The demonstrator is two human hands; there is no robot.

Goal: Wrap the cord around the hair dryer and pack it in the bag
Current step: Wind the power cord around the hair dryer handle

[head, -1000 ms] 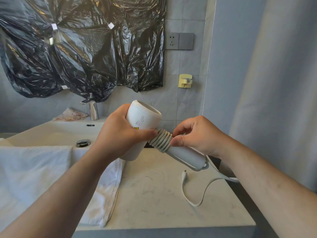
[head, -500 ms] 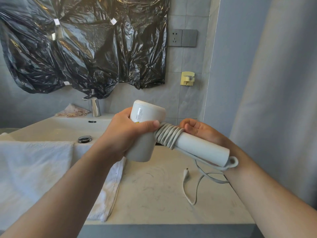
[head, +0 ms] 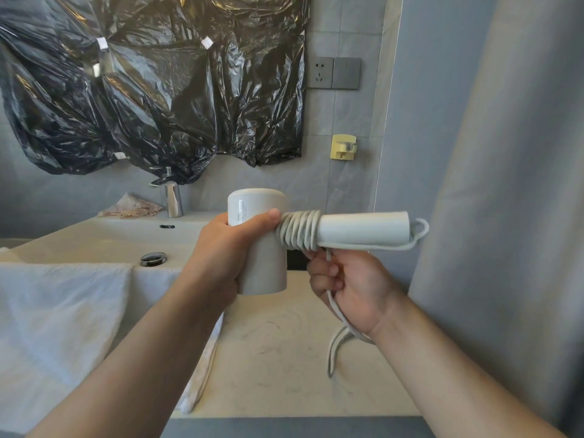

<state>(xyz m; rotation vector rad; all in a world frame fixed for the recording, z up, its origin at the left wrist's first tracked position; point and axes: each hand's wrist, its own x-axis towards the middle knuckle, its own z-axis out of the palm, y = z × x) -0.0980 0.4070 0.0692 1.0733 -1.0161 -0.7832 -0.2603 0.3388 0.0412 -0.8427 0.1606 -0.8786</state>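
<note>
A white hair dryer [head: 360, 230] is held above the counter with its handle pointing right and level. My left hand [head: 221, 257] is shut on its barrel, thumb across the front. The white cord [head: 298, 230] is coiled in several turns around the handle where it meets the barrel, then runs along the handle's underside to a loop at the end. My right hand [head: 350, 287] sits under the handle, shut on the loose cord, whose tail hangs down past my wrist toward the counter. No bag for packing is in view.
A pale stone counter [head: 284, 368] lies below, with a sink [head: 120, 235], a chrome tap [head: 172, 199] and a white towel [head: 57, 327] at the left. Black plastic sheeting [head: 151, 90] covers the wall. A socket [head: 319, 72] and a yellow hook [head: 343, 147] are on the wall; a grey curtain [head: 521, 184] hangs right.
The dryer's handle has swung up from a downward tilt to level. My right hand went from the top of the coil, round behind the handle, to beneath it, pulling the cord. The tail has lifted.
</note>
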